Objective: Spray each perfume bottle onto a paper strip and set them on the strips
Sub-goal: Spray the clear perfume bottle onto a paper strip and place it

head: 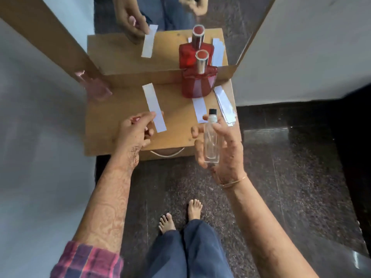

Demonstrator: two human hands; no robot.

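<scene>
A mirror (170,21) is leaning behind the wooden bench (112,121), which is standing on a dark speckled floor (281,187) beside white walls (301,47).

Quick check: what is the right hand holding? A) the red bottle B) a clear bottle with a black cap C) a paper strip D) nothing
B: the right hand grips the clear bottle above the shelf edge; the red bottle stands on the shelf untouched.
</scene>
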